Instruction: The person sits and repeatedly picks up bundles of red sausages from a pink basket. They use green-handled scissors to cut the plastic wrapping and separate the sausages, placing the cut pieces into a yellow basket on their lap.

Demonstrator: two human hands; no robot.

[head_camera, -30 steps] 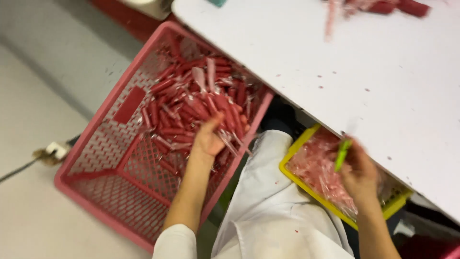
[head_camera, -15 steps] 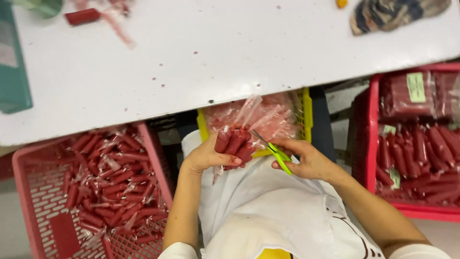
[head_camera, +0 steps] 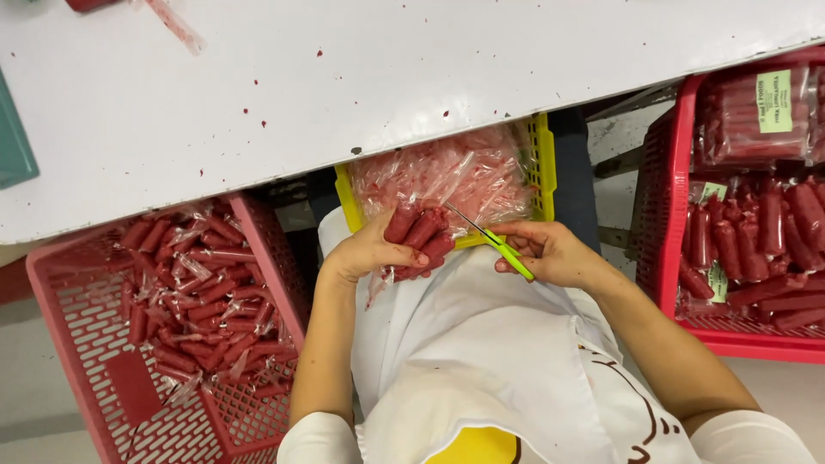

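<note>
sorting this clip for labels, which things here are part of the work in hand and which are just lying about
In hand:
left hand holding a bunch of red sausages
right hand holding green-handled scissors
yellow crate of clear wrappers

Lying about:
pink crate of wrapped sausages
red crate of sausages
teal object on the white table
</note>
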